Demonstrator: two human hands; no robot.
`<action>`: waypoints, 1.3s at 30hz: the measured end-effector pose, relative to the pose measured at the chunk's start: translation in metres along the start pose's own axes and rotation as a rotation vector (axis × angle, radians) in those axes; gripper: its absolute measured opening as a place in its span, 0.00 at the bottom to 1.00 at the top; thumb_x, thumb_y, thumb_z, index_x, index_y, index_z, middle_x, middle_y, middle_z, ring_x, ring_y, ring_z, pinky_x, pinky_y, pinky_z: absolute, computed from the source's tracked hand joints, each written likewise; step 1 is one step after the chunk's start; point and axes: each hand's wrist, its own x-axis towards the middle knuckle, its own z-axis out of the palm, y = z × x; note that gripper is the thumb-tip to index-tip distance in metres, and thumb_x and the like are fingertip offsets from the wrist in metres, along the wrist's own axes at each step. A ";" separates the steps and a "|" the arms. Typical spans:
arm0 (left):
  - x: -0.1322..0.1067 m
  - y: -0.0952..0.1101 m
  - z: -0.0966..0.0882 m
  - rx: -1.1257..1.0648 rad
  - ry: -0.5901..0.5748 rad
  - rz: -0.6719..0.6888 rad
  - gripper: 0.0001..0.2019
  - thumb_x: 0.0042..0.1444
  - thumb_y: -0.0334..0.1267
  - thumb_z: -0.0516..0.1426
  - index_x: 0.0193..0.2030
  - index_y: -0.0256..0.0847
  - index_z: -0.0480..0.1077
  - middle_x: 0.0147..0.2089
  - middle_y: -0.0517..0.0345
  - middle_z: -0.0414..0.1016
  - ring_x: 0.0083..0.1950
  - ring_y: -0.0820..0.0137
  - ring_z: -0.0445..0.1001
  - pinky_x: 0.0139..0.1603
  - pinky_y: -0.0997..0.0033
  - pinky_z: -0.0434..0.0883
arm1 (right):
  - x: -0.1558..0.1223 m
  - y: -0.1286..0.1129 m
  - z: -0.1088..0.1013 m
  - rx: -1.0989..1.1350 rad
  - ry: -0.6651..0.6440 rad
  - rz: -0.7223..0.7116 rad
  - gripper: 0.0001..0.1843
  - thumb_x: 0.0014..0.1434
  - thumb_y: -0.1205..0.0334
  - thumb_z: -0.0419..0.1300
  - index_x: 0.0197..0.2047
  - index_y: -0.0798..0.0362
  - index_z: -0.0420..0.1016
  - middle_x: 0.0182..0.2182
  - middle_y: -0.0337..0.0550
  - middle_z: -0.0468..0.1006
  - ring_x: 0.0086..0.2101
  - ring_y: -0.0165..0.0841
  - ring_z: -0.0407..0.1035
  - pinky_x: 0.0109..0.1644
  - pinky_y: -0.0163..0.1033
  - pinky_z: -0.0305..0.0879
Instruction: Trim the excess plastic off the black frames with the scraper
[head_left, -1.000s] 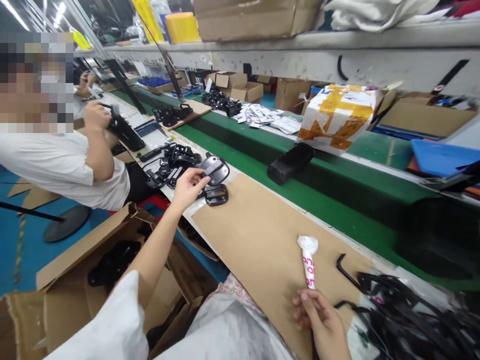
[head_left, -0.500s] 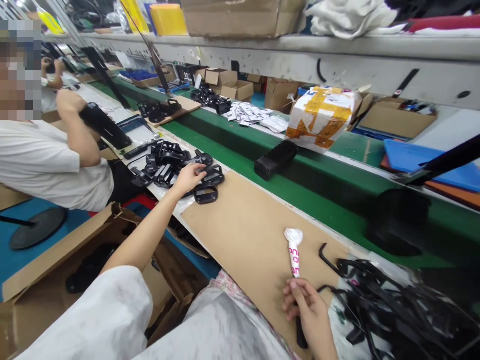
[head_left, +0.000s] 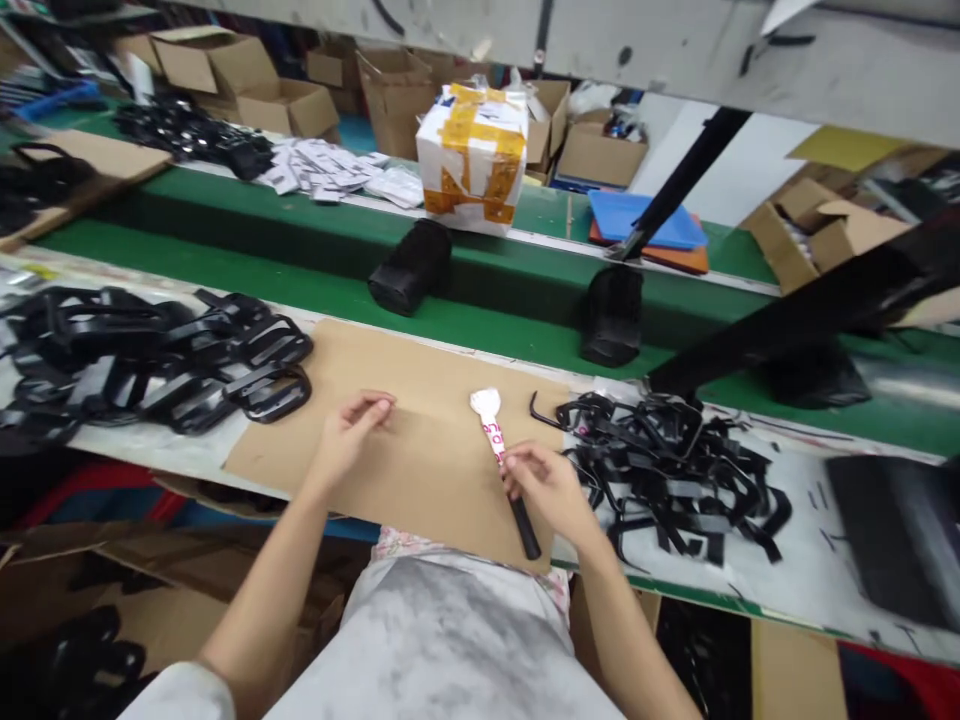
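My left hand (head_left: 349, 435) hovers over the left part of a brown cardboard sheet (head_left: 420, 460), fingers loosely curled, and I see nothing in it. On the right of the sheet, my right hand (head_left: 544, 485) has its fingers around a slim tool (head_left: 523, 520) with a black handle. The tool's neck is wrapped in white with pink lettering and its broad head is covered in white, so its kind is hidden. Left of the sheet lies a heap of black oval-ended plastic frames (head_left: 187, 390). Beside my right hand is a pile of bent black strips (head_left: 682, 470).
A green conveyor belt (head_left: 300, 290) runs behind the sheet, carrying black boxy pieces (head_left: 412, 265). Beyond it stand a white carton with orange tape (head_left: 472, 160), white packets (head_left: 330, 170) and blue trays (head_left: 645, 218). A black slanted post (head_left: 780, 310) rises on the right.
My left hand has left the black frames and come back over the sheet. The view has swung right, and the co-worker is out of sight. My right hand stays at the tool.
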 end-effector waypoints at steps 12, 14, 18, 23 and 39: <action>-0.089 -0.029 0.060 0.655 -0.542 0.580 0.29 0.57 0.53 0.70 0.64 0.51 0.75 0.73 0.47 0.69 0.75 0.46 0.64 0.74 0.41 0.65 | 0.056 -0.010 -0.047 -1.107 0.234 -0.157 0.16 0.65 0.65 0.63 0.55 0.56 0.82 0.50 0.56 0.85 0.52 0.53 0.71 0.58 0.53 0.62; -0.101 -0.032 0.056 0.766 -0.621 0.635 0.39 0.54 0.48 0.73 0.71 0.53 0.69 0.81 0.47 0.56 0.81 0.44 0.53 0.79 0.37 0.58 | 0.060 -0.006 -0.046 -1.138 0.253 -0.138 0.12 0.67 0.63 0.62 0.50 0.55 0.84 0.47 0.55 0.86 0.50 0.53 0.71 0.55 0.53 0.61; -0.105 -0.038 0.055 0.854 -0.646 0.663 0.41 0.55 0.41 0.73 0.74 0.51 0.65 0.82 0.46 0.54 0.84 0.49 0.49 0.82 0.40 0.54 | 0.068 -0.008 -0.048 -1.152 0.296 -0.117 0.09 0.66 0.62 0.63 0.45 0.53 0.84 0.43 0.52 0.86 0.49 0.52 0.72 0.53 0.51 0.61; -0.085 -0.038 0.062 0.767 -0.651 0.690 0.42 0.50 0.64 0.71 0.69 0.48 0.72 0.79 0.43 0.60 0.81 0.48 0.55 0.81 0.44 0.55 | 0.057 -0.012 -0.050 -1.081 0.383 -0.193 0.15 0.65 0.57 0.63 0.51 0.53 0.83 0.49 0.53 0.85 0.50 0.51 0.74 0.56 0.54 0.64; -0.147 -0.042 -0.024 -0.283 -0.019 -0.097 0.22 0.63 0.58 0.65 0.46 0.38 0.80 0.42 0.47 0.85 0.43 0.61 0.84 0.50 0.61 0.79 | 0.011 0.030 0.099 -0.359 -0.240 -0.363 0.15 0.69 0.50 0.63 0.40 0.51 0.85 0.39 0.48 0.85 0.41 0.42 0.80 0.48 0.45 0.76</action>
